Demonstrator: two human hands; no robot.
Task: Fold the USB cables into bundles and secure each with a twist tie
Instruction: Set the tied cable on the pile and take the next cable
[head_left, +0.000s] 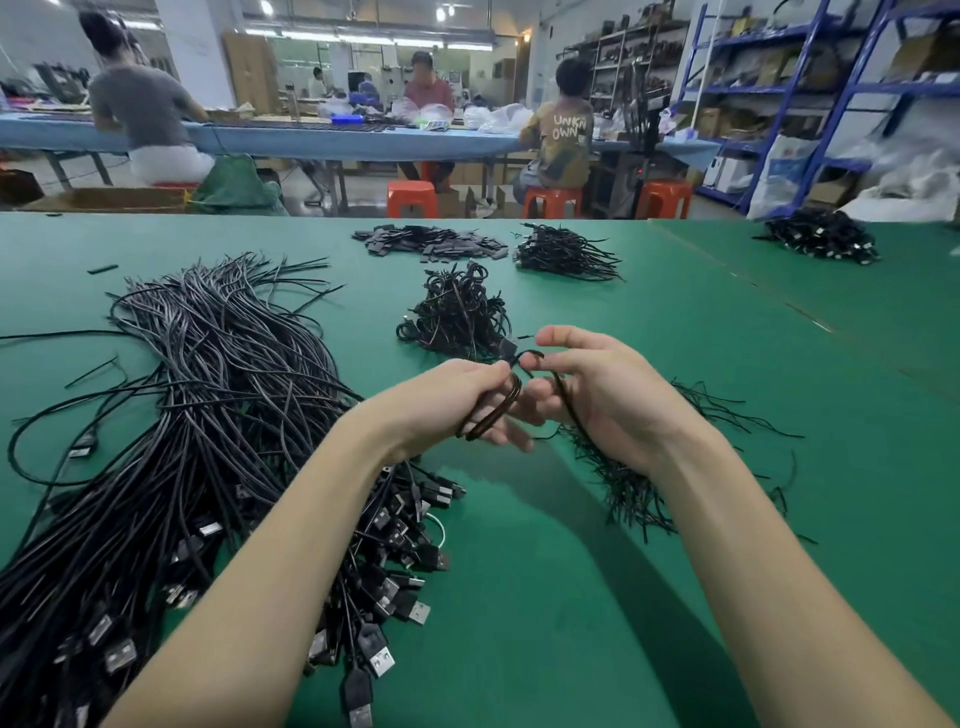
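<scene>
Covering everything beneath the fingers, the green table (675, 519) carries all the stock. Left of the left hand's fingers sprawls the big heap of loose USB cables (208, 415), plugs toward the person. Beyond both sets of fingertips sits the pile of tied bundles (457, 317), and farther out the flat black pieces (431, 241) and two more cable heaps. Under and behind the right hand's fingers lies the scatter of twist ties (628, 483). The left hand (447, 405) has its fingers curled round the folded cable bundle (493, 410), thumb pressed on top. The right hand (597, 395) pinches the bundle's upper loop between thumb and forefinger, its other fingers curled under a thin black strand that hangs down from the loop.
</scene>
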